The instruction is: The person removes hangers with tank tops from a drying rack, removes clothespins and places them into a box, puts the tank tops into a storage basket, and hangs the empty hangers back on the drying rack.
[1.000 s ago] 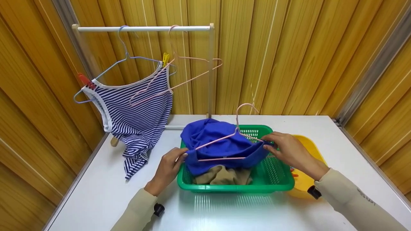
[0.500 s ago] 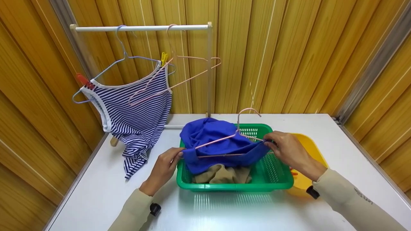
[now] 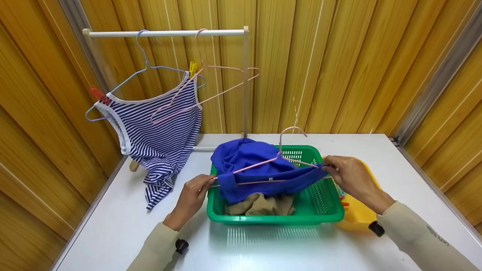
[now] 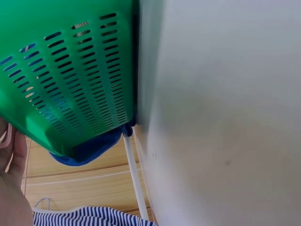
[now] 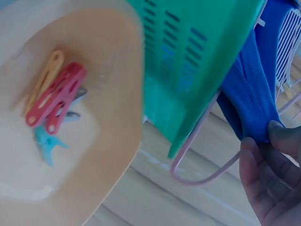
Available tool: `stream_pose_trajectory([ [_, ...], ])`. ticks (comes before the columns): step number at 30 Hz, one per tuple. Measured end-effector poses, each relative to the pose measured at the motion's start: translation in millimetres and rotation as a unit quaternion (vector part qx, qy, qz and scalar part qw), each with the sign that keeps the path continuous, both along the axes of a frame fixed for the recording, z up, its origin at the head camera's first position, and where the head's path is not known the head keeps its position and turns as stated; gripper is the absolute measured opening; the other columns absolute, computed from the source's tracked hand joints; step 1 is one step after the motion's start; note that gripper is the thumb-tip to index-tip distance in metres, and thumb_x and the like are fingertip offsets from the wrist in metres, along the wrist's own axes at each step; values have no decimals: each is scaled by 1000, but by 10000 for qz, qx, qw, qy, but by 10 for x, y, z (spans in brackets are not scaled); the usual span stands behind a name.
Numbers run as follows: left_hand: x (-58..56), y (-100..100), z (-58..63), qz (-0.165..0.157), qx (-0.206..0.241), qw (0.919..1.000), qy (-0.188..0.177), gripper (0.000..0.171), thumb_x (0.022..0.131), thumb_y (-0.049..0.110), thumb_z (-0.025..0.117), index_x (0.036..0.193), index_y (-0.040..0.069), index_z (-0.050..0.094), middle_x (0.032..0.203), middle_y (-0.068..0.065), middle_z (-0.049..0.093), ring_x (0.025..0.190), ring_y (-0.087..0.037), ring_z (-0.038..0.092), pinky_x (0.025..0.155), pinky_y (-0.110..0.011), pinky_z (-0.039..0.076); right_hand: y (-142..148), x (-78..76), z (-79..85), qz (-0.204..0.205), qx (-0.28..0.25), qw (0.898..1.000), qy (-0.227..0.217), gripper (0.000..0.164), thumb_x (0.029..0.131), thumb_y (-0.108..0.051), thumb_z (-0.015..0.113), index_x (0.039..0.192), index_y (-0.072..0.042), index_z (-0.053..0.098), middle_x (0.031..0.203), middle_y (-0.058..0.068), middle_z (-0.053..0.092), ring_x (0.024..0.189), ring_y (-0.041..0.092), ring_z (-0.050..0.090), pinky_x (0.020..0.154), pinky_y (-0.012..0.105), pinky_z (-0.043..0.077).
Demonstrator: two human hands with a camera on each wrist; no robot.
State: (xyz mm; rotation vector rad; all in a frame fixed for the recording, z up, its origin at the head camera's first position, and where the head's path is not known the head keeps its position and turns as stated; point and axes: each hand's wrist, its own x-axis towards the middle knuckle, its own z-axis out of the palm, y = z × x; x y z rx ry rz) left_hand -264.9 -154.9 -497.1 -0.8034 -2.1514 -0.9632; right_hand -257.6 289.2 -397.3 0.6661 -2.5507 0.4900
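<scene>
My left hand (image 3: pixel 191 197) pinches the left end of a pink wire hanger (image 3: pixel 256 165), which is seen by the fingers in the left wrist view. The hanger lies over a blue garment (image 3: pixel 248 154), its hook upright and its left arm passing under the garment's folded band. With thumb and fingertips my right hand (image 3: pixel 350 178) pinches the right end of that band (image 5: pixel 256 103), stretching it along the hanger's right arm. The hanger's rounded right end shows below the band in the right wrist view. The blue garment bunches in a green basket (image 3: pixel 276 219), over a tan cloth (image 3: pixel 263 205).
Behind on the left stands a rack with a white bar (image 3: pixel 169 34). A striped tank top (image 3: pixel 158 124) hangs there on a blue hanger, clipped by red and yellow pegs, beside a bare pink hanger (image 3: pixel 226 92). A yellow tub (image 3: pixel 361 214) with several clothespins (image 5: pixel 56 96) stands right of the basket.
My right hand has moved right, pulling the blue band out along the hanger. The band's left edge has shifted right from my left fingers, baring the hanger's left end. The left hand barely moved.
</scene>
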Motion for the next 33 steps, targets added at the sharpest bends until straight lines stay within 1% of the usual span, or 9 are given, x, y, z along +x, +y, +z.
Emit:
stream_pose_trajectory([
  [5, 0, 10, 13, 50, -27, 9999, -95, 19, 96, 5, 59, 110, 10, 71, 95, 1, 72, 88, -13, 69, 79, -31, 58, 158, 6, -35, -217, -28, 9997, 86, 2, 92, -9, 68, 92, -10, 70, 88, 2, 74, 71, 15, 68, 62, 26, 57],
  [10, -7, 12, 6, 51, 32, 10000, -68, 18, 95, 5, 60, 108, 11, 71, 93, 2, 72, 86, -12, 69, 78, -30, 58, 302, 6, -86, -413, -70, 9990, -139, 3, 93, -9, 66, 93, -9, 68, 90, 5, 74, 72, 19, 68, 66, 36, 59],
  [12, -12, 13, -1, 32, 54, 10000, -22, 19, 95, 4, 60, 108, 11, 71, 94, 2, 72, 86, -11, 68, 77, -29, 58, 363, 10, -100, -511, -60, 9983, -265, 3, 94, -8, 65, 94, -9, 68, 90, 6, 74, 71, 19, 67, 66, 37, 59],
  [15, -15, 13, -15, 3, 77, 10000, -5, 20, 95, 3, 60, 109, 10, 71, 94, 2, 72, 86, -10, 67, 77, -28, 57, 457, 8, -122, -684, 18, 9964, -491, 3, 95, -10, 64, 94, -9, 67, 88, 6, 74, 69, 16, 62, 64, 31, 56],
  [18, -14, 13, -24, -20, 101, 9999, -11, 20, 95, 2, 60, 110, 11, 71, 94, 2, 72, 87, -10, 67, 77, -27, 57, 545, 0, -150, -803, 135, 9940, -735, 4, 95, -11, 64, 95, -9, 68, 86, 6, 73, 67, 15, 57, 61, 25, 50],
  [22, -12, 18, -15, -39, 140, 9999, -34, 20, 95, 3, 60, 109, 11, 71, 93, 2, 72, 86, -10, 67, 77, -28, 58, 621, -18, -219, -850, 256, 9904, -1058, 6, 94, -11, 65, 97, -8, 69, 84, 6, 72, 66, 15, 56, 60, 25, 47],
  [25, -10, 23, 1, -56, 137, 9998, -110, 20, 95, 3, 60, 110, 11, 71, 94, 2, 72, 86, -9, 67, 77, -29, 58, 631, -31, -268, -867, 353, 9866, -1339, 7, 95, -12, 64, 98, -9, 69, 83, 4, 71, 66, 15, 54, 60, 25, 46],
  [28, -8, 21, 4, -76, 125, 9998, -113, 20, 95, 3, 60, 110, 11, 71, 93, 2, 72, 86, -9, 66, 77, -28, 57, 616, -54, -302, -842, 421, 9835, -1547, 7, 95, -11, 63, 97, -9, 69, 83, 3, 69, 66, 15, 52, 59, 26, 44],
  [33, -14, 15, -14, -50, 82, 10000, 20, 21, 94, 2, 61, 109, 12, 71, 92, 4, 71, 84, -7, 65, 73, -26, 56, 596, -98, -322, -649, 336, 9797, -1869, 6, 93, -13, 66, 95, -8, 69, 86, 4, 70, 74, 17, 60, 66, 32, 53],
])
